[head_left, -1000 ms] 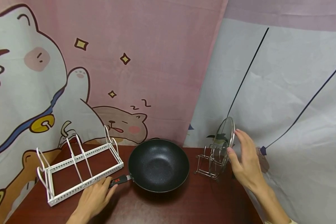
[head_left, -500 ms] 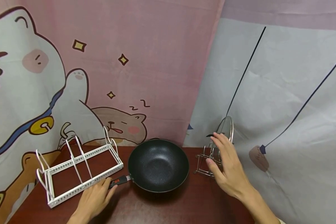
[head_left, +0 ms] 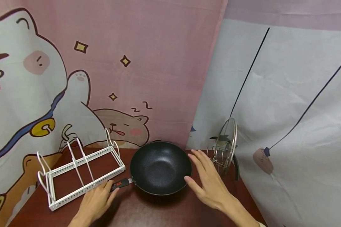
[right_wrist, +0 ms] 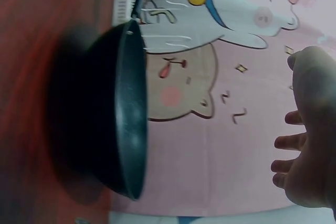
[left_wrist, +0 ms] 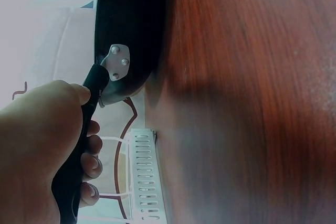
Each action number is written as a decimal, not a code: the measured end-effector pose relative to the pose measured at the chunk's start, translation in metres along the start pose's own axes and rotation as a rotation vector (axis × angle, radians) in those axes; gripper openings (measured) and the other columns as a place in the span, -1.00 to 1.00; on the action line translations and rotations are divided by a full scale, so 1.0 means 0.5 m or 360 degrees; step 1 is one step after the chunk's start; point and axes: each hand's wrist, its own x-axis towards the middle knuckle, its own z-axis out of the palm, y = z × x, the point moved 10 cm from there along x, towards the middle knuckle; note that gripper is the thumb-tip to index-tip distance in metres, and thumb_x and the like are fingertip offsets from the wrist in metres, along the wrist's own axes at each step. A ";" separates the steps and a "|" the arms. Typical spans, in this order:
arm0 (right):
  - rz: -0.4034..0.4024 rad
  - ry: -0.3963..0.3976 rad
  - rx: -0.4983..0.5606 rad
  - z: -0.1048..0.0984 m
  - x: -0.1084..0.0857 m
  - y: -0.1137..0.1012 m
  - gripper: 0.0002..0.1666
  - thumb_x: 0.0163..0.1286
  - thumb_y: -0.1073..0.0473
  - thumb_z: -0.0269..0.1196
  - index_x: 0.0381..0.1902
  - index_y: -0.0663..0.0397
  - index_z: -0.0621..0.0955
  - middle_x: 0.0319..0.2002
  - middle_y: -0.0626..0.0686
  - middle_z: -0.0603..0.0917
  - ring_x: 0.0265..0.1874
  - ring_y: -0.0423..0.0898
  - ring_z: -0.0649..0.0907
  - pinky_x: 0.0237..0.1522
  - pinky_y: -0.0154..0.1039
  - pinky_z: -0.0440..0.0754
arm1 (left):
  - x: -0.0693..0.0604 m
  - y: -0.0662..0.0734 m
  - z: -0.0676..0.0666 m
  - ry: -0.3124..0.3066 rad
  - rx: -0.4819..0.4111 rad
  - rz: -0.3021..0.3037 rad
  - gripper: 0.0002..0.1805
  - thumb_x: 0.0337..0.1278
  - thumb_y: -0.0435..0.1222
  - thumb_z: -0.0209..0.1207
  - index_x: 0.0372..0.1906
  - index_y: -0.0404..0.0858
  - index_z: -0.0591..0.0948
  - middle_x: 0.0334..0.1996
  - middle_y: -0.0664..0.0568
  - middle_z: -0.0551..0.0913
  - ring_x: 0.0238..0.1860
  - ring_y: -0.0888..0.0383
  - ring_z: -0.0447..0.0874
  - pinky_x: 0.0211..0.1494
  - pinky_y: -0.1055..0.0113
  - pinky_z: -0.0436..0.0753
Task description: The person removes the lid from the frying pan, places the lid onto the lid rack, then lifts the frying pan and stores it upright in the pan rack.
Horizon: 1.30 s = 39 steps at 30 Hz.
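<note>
A dark wok point(head_left: 161, 167) with a black handle point(left_wrist: 94, 85) sits upright on the table. My left hand point(head_left: 96, 200) grips that handle, fingers curled round it in the left wrist view. Beside the wok's right rim, my right hand point(head_left: 208, 183) hovers with its fingers spread and nothing in it. In the right wrist view, a gap shows between this hand point(right_wrist: 312, 135) and the wok point(right_wrist: 123, 108). Further right, a glass lid point(head_left: 230, 145) with a metal rim stands on edge in a small wire rack point(head_left: 216, 154), which my right hand partly hides.
A white metal rack point(head_left: 86, 186) with upright wire dividers stands on the left of the dark red wooden table point(head_left: 147, 211). Behind everything hangs a printed cloth point(head_left: 159, 78) with cartoon animals. A black curved piece point(head_left: 236, 168) shows behind the lid.
My right hand has let go of the lid's edge and moved left toward the wok. The lid stays standing in the wire rack. My left hand keeps its hold on the handle.
</note>
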 end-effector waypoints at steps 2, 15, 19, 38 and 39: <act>0.0003 -0.0039 0.0004 0.022 -0.005 -0.001 -0.11 0.61 -0.10 0.40 0.75 -0.07 0.36 0.76 0.04 0.36 0.76 0.26 0.33 0.65 0.36 0.34 | 0.000 0.000 0.001 -0.0014 0.0000 -0.0008 -0.68 0.39 -0.04 0.52 -0.11 -0.10 0.64 -0.44 0.13 0.58 -0.59 0.23 0.43 -0.54 0.26 0.30; 0.0176 -0.0229 0.0019 0.139 -0.051 0.042 -0.14 0.67 -0.26 0.31 0.73 -0.04 0.41 0.74 0.08 0.42 0.76 0.31 0.35 0.65 0.43 0.39 | 0.001 0.001 -0.003 0.0023 0.0003 0.0016 -0.67 0.35 -0.06 0.54 -0.13 -0.12 0.63 -0.43 0.11 0.62 -0.59 0.16 0.50 -0.55 0.22 0.34; 0.0213 -0.0277 0.0010 0.168 -0.067 0.056 -0.12 0.68 -0.31 0.29 0.74 -0.05 0.40 0.73 0.09 0.42 0.76 0.31 0.35 0.65 0.43 0.39 | 0.000 0.001 -0.002 0.0012 0.0005 0.0010 -0.67 0.36 -0.05 0.54 -0.13 -0.11 0.63 -0.43 0.12 0.60 -0.59 0.18 0.48 -0.54 0.22 0.33; 0.0395 -0.0361 -0.0082 0.245 -0.112 0.111 -0.01 0.61 -0.41 0.31 0.69 0.10 0.44 0.69 0.28 0.43 0.71 0.39 0.39 0.68 0.42 0.35 | 0.001 0.002 0.001 -0.0012 -0.0001 -0.0002 -0.68 0.38 -0.06 0.52 -0.12 -0.12 0.63 -0.43 0.10 0.60 -0.59 0.15 0.48 -0.54 0.20 0.34; 0.0410 -0.0356 -0.0088 0.248 -0.114 0.114 -0.01 0.61 -0.42 0.30 0.68 0.12 0.45 0.68 0.29 0.44 0.70 0.40 0.40 0.67 0.43 0.36 | 0.001 0.002 0.001 -0.0008 -0.0001 -0.0001 -0.68 0.38 -0.06 0.53 -0.12 -0.12 0.63 -0.43 0.10 0.60 -0.59 0.15 0.49 -0.54 0.20 0.34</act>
